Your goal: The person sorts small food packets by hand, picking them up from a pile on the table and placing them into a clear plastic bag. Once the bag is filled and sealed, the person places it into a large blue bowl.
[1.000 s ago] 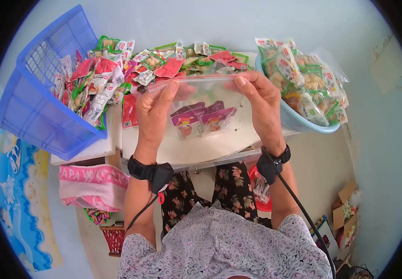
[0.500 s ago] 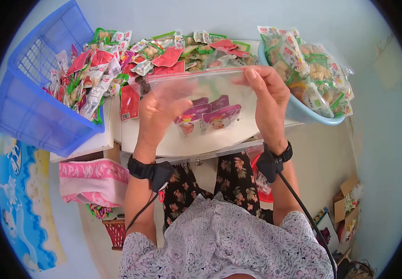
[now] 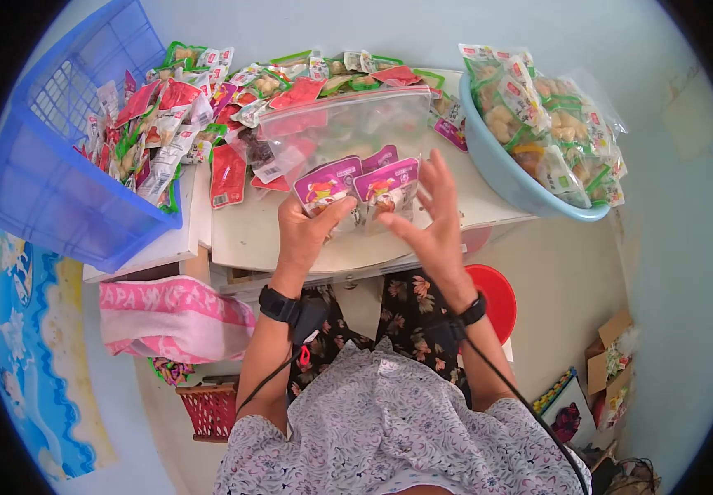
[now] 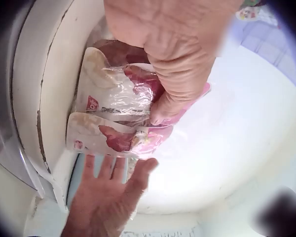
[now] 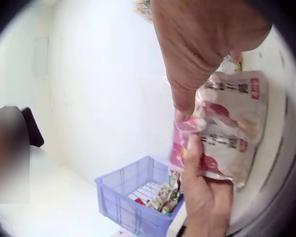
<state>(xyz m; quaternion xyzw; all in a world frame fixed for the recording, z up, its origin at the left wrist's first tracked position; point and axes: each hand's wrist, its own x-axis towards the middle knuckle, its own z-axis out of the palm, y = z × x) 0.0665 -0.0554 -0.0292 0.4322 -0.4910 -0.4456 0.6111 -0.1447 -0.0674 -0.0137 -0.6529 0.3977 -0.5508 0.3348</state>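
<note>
A clear zip bag (image 3: 356,120) stands upright over the table, holding several snack packets (image 3: 389,180) with purple tops and pale lower parts. My left hand (image 3: 300,243) grips the bag's lower left, the thumb pressed on the front of one packet. At the bag's lower right is my right hand (image 3: 436,235), its fingers straight and spread, the thumb close to the packets. In the left wrist view the fingers (image 4: 106,168) of the right hand reach behind the packets' edge. The right wrist view shows the left thumb (image 5: 191,160) lying across a packet.
A blue plastic basket (image 3: 84,194) of packets tilts at the left. Loose packets (image 3: 298,92) are heaped along the back of the white table (image 3: 265,239). To the right sits a light blue basin (image 3: 509,169) filled with packets. A red tub (image 3: 492,301) stands below the table.
Both hands have let go of the bag's zip edge and moved down to its lower part. The left now grips the packets through the bag; the right has spread its fingers.
</note>
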